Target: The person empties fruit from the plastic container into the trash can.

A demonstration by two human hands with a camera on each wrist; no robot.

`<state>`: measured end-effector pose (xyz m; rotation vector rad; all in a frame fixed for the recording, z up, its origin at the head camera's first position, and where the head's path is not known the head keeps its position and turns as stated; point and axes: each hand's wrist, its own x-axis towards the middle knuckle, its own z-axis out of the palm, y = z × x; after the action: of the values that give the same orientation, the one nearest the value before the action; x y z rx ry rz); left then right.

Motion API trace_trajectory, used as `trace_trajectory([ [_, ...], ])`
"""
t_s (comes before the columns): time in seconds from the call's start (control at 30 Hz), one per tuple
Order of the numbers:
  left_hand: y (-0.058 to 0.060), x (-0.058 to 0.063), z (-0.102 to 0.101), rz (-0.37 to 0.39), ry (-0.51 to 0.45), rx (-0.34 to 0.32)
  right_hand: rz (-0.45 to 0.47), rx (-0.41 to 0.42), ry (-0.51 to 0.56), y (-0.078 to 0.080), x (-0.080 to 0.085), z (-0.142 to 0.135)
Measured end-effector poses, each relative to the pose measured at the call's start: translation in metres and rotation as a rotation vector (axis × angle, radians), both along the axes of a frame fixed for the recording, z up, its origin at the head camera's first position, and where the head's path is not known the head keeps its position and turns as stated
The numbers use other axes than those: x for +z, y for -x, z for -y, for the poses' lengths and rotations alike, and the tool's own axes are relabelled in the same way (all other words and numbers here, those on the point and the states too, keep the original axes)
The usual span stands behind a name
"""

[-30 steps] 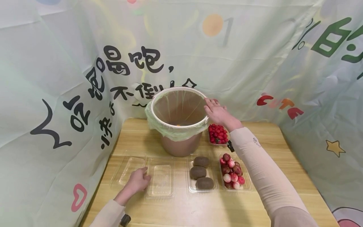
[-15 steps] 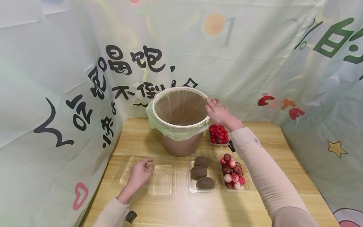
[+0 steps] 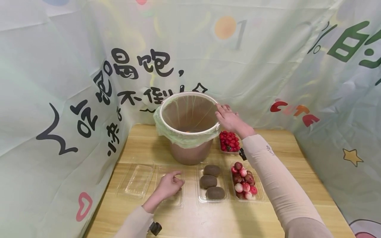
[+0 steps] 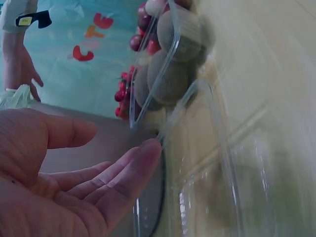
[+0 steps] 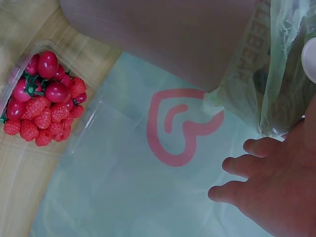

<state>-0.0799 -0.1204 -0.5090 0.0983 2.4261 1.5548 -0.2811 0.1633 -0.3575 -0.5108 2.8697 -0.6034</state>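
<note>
1. The left hand [image 3: 169, 185] is above the middle clear tray [image 3: 175, 200], thumb and fingers parted, gripping nothing. From the left wrist, a fingertip appears right beside a clear plastic edge; whether it touches, I can't tell for certain, as that view is blurred.
2. The right hand [image 3: 228, 118] is unclenched, its fingers stretched out and resting at the right side of the bin's white rim [image 3: 190, 133].
3. The bin [image 3: 190, 154] is brownish and stands upright on the wooden bench [image 3: 205, 218], behind the row of trays. A pale green liner [image 3: 187, 141] is folded over its top and hangs around the outside.
4. Left of the middle tray lies another clear tray [image 3: 137, 181], just beside it on the bench.
5. To the right of the left hand, three brown oval fruits [image 3: 208, 181] sit in a line, front to back, inside their own clear tray.
6. Further right, a tray is heaped with round fruits [image 3: 244, 182] in red, dark maroon and whitish pink.
7. Near the bin's right side, below the right hand, sits a clear punnet [image 5: 88, 126] of raspberries [image 5: 42, 118] and smooth red fruits [image 5: 48, 64].
8. Printed pale cloth [image 3: 262, 72] encloses the back and sides.
</note>
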Motion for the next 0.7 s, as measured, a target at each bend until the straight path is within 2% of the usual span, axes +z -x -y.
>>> trace_trajectory([
  [0.3,0.002,-0.010,-0.019,0.094,-0.120,-0.033,0.008,-0.006,0.008,0.000,-0.001,0.000],
  [0.7,0.003,-0.010,-0.036,0.103,-0.088,-0.040,0.001,-0.007,0.012,0.001,-0.001,0.000],
])
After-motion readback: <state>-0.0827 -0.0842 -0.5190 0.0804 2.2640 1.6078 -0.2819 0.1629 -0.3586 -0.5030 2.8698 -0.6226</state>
